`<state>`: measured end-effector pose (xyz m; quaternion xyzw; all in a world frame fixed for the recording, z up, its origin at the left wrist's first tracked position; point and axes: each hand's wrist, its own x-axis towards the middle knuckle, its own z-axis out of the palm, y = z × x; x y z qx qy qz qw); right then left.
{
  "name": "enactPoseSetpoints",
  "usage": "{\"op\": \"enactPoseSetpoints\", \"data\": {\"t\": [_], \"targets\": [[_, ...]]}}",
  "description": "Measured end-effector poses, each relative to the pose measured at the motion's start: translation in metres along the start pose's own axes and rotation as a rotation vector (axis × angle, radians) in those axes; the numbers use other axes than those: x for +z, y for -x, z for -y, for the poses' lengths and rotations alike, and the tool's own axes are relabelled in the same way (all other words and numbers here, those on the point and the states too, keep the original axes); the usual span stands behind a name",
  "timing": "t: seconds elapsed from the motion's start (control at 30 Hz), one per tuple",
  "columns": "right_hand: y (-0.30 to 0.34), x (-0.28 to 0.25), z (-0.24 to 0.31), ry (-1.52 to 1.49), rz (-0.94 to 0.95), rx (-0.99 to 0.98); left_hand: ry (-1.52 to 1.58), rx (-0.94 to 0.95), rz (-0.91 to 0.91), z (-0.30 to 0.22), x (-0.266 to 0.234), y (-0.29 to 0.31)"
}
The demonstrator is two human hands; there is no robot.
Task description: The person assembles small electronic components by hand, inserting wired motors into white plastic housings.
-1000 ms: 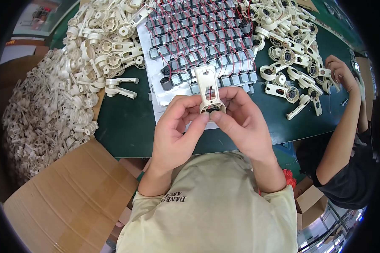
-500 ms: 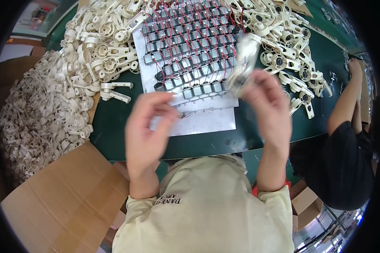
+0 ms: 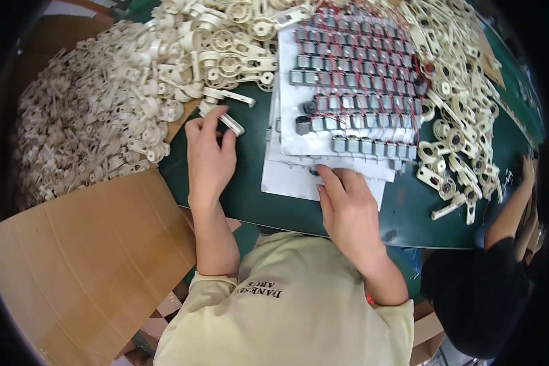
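My left hand (image 3: 210, 158) is at the near edge of the left heap, with its index finger and thumb closed around a cream plastic housing (image 3: 233, 126) with a slim arm. A similar forked housing lies just beyond it. On the white sheets (image 3: 274, 180) rests my right hand (image 3: 352, 210), fingers bent down and drawn together. A small dark part (image 3: 313, 171) shows beside its index fingertip; what lies under the fingers is hidden. Past that hand, rows of small silver motors (image 3: 354, 122) with red wires stand on the paper.
Cream housings (image 3: 238, 61) heap up at the back left, beside a large pile of small pale parts (image 3: 91, 116). Housings with dark inserts (image 3: 454, 143) lie on the right. A cardboard flap (image 3: 91, 262) rises at the near left. A co-worker's arm (image 3: 512, 201) reaches in at far right.
My view has swung left. The cream housing has left my right hand, which has come down onto the white sheets. My left hand has moved left from the paper to another housing.
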<state>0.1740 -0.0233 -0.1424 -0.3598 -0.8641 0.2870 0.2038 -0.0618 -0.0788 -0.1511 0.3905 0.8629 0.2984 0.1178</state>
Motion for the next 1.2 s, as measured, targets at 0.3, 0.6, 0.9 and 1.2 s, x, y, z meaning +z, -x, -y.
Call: {"op": "enactPoseSetpoints", "data": {"t": [0.3,0.6,0.9,1.2], "targets": [[0.007,0.010,0.001,0.117,-0.021,0.074,-0.064,0.043,-0.102,0.013,-0.018,0.010],[0.019,-0.010,-0.006,0.215,0.130,0.090,-0.019,-0.104,-0.005,0.010,-0.019,0.009],[0.011,-0.048,-0.029,0.020,-0.016,0.203,0.640,-0.208,0.036,-0.015,-0.014,0.007],[-0.022,-0.025,-0.017,0.024,0.044,-0.023,0.814,0.201,0.103,-0.034,-0.002,-0.026]]}}
